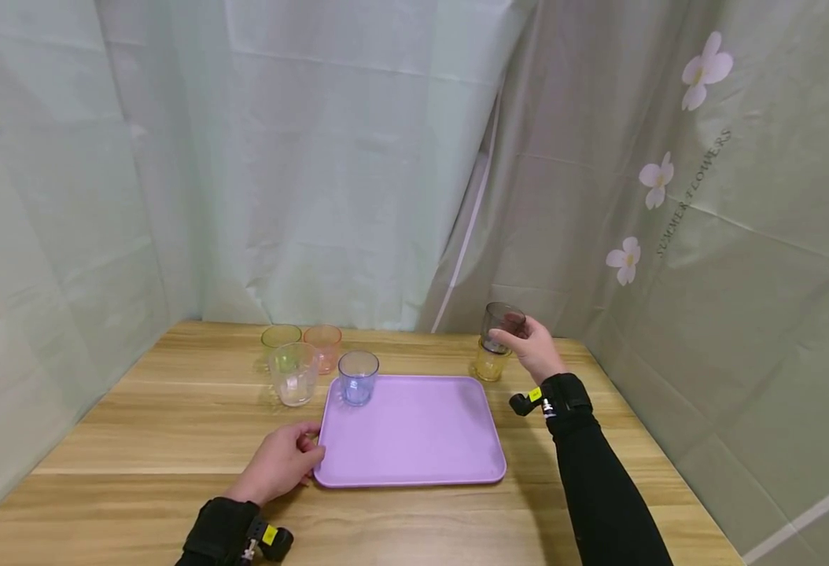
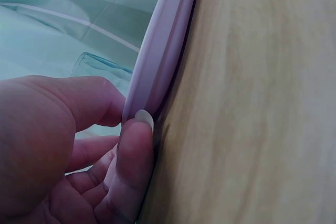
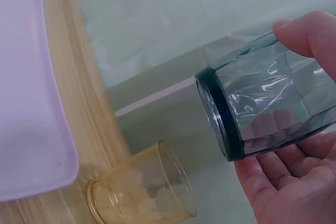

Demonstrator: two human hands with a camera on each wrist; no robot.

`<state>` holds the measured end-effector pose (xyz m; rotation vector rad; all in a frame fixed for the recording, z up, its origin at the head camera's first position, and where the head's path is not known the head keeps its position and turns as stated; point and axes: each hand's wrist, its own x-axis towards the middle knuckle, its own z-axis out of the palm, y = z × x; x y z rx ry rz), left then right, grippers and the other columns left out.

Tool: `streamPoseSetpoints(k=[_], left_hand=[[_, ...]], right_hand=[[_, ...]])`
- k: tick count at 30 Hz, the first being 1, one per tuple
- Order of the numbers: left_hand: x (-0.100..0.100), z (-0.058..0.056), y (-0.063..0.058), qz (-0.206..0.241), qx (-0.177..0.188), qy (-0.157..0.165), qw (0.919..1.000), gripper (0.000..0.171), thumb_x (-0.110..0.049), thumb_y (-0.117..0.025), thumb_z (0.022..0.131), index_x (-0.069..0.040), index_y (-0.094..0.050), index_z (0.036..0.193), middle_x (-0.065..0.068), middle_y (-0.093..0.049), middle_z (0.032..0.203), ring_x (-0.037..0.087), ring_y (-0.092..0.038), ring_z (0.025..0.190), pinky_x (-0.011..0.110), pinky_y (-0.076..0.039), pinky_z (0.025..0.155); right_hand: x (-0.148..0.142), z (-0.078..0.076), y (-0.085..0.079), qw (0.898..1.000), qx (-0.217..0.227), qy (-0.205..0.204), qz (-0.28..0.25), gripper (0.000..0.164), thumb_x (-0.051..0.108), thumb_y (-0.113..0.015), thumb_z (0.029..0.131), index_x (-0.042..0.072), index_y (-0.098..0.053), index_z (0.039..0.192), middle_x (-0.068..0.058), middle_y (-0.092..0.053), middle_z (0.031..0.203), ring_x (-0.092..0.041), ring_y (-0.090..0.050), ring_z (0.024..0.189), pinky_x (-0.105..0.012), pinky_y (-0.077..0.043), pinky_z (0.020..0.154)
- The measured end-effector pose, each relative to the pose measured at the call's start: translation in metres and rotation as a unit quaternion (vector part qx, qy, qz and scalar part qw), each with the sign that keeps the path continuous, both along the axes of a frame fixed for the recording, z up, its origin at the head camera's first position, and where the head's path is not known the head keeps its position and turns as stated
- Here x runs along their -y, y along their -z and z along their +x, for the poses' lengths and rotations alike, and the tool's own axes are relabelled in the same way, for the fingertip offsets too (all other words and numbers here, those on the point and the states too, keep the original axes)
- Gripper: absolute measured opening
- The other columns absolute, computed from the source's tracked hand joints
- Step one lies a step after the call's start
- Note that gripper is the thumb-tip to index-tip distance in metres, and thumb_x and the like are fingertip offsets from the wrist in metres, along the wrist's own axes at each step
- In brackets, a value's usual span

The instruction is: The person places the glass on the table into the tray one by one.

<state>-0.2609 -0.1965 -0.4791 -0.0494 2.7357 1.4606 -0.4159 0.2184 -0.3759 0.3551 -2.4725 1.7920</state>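
Observation:
My right hand [image 1: 536, 350] grips a dark grey see-through tumbler [image 1: 502, 324], thumb on one side and fingers on the other. In the right wrist view the grey tumbler [image 3: 273, 98] hangs apart from a yellow tumbler [image 3: 142, 187], which stands on the table right of the tray. At the near left corner of the purple tray [image 1: 414, 440], my left hand [image 1: 280, 462] pinches the rim between thumb and fingers, as the left wrist view shows on the tray edge [image 2: 163, 40]. A blue tumbler [image 1: 358, 379] stands on the tray's far left corner.
Left of the tray, a clear tumbler [image 1: 294, 377], a green tumbler [image 1: 280, 338] and an orange tumbler [image 1: 324, 347] stand close together on the wooden table [image 1: 152, 424]. Pale curtains [image 1: 329, 173] hang behind the table and along both sides.

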Motion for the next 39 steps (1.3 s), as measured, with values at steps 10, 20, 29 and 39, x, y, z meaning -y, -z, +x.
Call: streamPoseSetpoints(k=[10,20,29,39], left_hand=[[0.000,0.000,0.001,0.004,-0.002,0.004,1.0000,0.052,-0.005,-0.073,0.098,0.012,-0.060,0.145,0.007,-0.061,0.087,0.018,-0.064,0.065,0.032,-0.060,0.058],[0.000,0.001,-0.001,0.000,-0.003,0.002,1.0000,0.051,-0.006,-0.073,0.098,0.012,-0.061,0.145,0.007,-0.061,0.086,0.018,-0.064,0.064,0.031,-0.059,0.058],[0.000,0.001,0.001,-0.003,-0.001,-0.001,1.0000,0.051,-0.006,-0.073,0.099,0.011,-0.061,0.145,0.007,-0.061,0.086,0.018,-0.063,0.064,0.030,-0.059,0.057],[0.000,0.002,-0.001,-0.007,-0.004,0.000,1.0000,0.051,-0.006,-0.073,0.098,0.011,-0.061,0.145,0.007,-0.061,0.086,0.018,-0.063,0.064,0.030,-0.059,0.058]], right_hand=[[0.006,0.001,0.001,1.000,-0.006,-0.008,0.001,0.061,0.022,-0.075,0.105,0.000,-0.050,0.157,-0.013,-0.059,0.142,-0.022,-0.055,0.126,-0.032,-0.048,0.109],[0.013,0.000,0.002,1.000,-0.003,-0.015,0.001,0.064,0.021,-0.074,0.106,-0.002,-0.047,0.160,-0.020,-0.056,0.149,-0.026,-0.054,0.132,-0.029,-0.046,0.110],[0.022,-0.001,0.003,1.000,0.004,-0.017,-0.011,0.061,0.017,-0.075,0.105,0.000,-0.050,0.158,-0.019,-0.059,0.148,-0.023,-0.057,0.132,-0.020,-0.049,0.103],[0.028,0.001,0.004,1.000,-0.002,-0.023,-0.011,0.061,0.015,-0.076,0.104,-0.002,-0.051,0.157,-0.019,-0.059,0.144,-0.018,-0.057,0.123,-0.021,-0.049,0.101]])
